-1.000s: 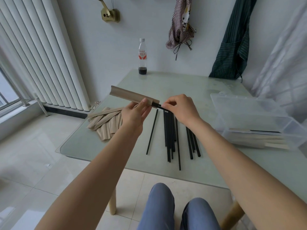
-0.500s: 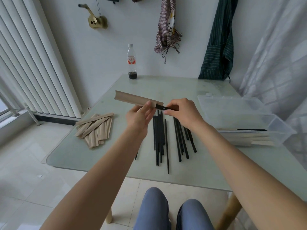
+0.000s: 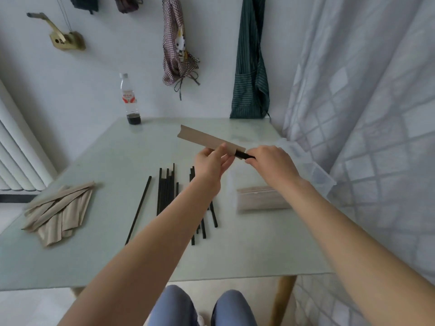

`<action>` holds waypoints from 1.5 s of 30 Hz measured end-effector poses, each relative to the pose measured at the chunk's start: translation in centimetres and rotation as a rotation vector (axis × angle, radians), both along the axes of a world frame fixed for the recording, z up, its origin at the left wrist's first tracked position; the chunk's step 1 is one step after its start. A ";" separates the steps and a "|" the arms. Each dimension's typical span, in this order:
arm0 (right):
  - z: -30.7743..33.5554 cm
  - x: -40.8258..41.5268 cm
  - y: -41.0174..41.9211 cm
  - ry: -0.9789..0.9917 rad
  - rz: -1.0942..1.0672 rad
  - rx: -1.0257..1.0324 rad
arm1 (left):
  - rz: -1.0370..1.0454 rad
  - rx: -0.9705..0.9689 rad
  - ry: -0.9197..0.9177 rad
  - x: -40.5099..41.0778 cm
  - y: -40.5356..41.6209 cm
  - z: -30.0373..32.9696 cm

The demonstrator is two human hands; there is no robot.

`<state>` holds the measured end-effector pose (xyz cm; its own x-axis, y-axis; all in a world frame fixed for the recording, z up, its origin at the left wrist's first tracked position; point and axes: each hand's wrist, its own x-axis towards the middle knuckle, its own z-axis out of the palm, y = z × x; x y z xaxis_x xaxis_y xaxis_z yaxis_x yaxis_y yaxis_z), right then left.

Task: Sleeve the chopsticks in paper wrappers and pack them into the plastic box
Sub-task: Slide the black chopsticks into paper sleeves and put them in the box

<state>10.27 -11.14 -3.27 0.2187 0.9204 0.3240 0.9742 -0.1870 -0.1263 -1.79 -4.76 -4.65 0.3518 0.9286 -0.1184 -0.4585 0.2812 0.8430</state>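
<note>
My left hand pinches a brown paper wrapper held above the table. Black chopstick ends stick out of its right end, and my right hand grips them. Several bare black chopsticks lie loose on the table below my left forearm. A pile of empty brown wrappers lies at the left. The clear plastic box stands at the right, partly hidden by my right arm, with sleeved chopsticks inside.
The pale glass table has its front edge close to my knees. A plastic bottle with dark liquid stands at the far edge. A white curtain hangs close on the right. Aprons hang on the back wall.
My view has swung to the right, so the table items sit further left in frame. Both hands have carried the wrapper with the chopsticks to the right, toward the box.
</note>
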 end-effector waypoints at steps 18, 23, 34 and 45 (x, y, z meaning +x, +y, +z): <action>-1.7 9.3 -1.4 0.217 -0.022 -0.291 | 0.229 0.343 0.703 5.5 0.7 -1.7; -2.1 11.2 -0.9 0.205 -0.048 -0.406 | 0.185 0.774 1.340 5.4 1.2 -2.6; -4.2 11.9 0.0 0.132 -0.150 -0.465 | -0.245 1.074 1.608 6.8 1.2 -1.7; -4.9 11.6 0.6 0.268 -0.178 -0.382 | -0.378 1.053 1.633 8.2 1.4 -3.3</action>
<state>21.88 -10.55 -8.19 0.4129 0.9031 -0.1181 0.8655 -0.4295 -0.2580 6.39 -3.38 -7.94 0.6585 0.7521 -0.0264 0.7413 -0.6422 0.1952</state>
